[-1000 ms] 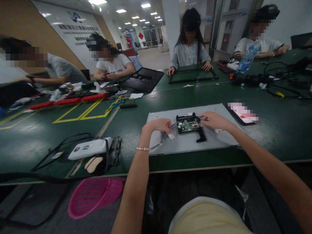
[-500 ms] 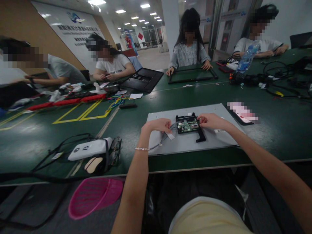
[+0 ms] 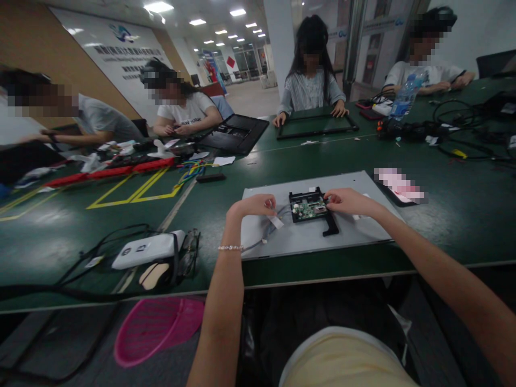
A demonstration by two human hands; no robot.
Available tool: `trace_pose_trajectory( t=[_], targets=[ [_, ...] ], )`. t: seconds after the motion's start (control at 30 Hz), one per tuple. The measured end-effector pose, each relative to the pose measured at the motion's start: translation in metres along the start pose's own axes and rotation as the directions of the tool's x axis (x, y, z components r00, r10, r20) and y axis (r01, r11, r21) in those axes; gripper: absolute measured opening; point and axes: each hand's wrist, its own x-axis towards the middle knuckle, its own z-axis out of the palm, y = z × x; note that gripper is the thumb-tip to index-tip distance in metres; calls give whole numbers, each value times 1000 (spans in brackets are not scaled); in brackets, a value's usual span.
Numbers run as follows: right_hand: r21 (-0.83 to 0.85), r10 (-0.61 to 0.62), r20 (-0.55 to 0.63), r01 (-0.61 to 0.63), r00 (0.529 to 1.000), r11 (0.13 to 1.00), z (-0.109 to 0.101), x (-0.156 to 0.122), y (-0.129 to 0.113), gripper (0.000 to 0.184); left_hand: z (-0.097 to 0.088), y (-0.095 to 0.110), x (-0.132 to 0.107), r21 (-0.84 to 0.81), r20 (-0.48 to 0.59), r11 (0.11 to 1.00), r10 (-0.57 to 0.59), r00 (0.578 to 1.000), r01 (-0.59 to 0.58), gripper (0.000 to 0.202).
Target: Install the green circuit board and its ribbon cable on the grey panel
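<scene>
Board [image 3: 308,207], frame centre, between our hands: right hand [image 3: 345,201] pinching its right edge, nearer; left hand [image 3: 253,206] pinching cable [image 3: 284,211] leftward.

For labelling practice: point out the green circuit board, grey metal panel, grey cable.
Green circuit board [image 3: 308,207]: head view, middle.
Grey metal panel [image 3: 298,244]: head view, near edge.
Grey cable [image 3: 264,241]: head view, loose end.

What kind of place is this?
Probably an electronics assembly workshop: a circuit board with wires on a grey metal panel, a black screen frame across the green table, and loose cables.
</scene>
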Motion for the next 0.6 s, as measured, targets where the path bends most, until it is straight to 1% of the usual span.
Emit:
trace_pose_trajectory(
  t=[0.17,0.33,0.4,0.47,0.53,0.6],
  targets=[
    [-14,-5,-3,5,1000,1000,1,1,1,34,-2,1,-3,7,55,1000,22,998,-22,30],
    [-35,1,-6,-1,1000,999,0,-1,-1,34,-3,0,-3,8,52,999,39,998,-39,26],
    [-36,-1,-7,1,1000,999,0,-1,-1,35,-3,-2,-1,26,22,999,24,999,-25,24],
    [-32,-5,-11,4,1000,999,0,-1,-1,35,-3,-5,0,48,-26,999,-14,1000,15,23],
    [-25,-6,-12,6,1000,1000,0,-1,-1,36,-2,-9,1,75,-96,994,-75,992,83,22],
    [-26,-7,-12,6,1000,1000,0,-1,-1,35,0,-14,3,115,-184,979,-146,972,169,20]
  ],
)
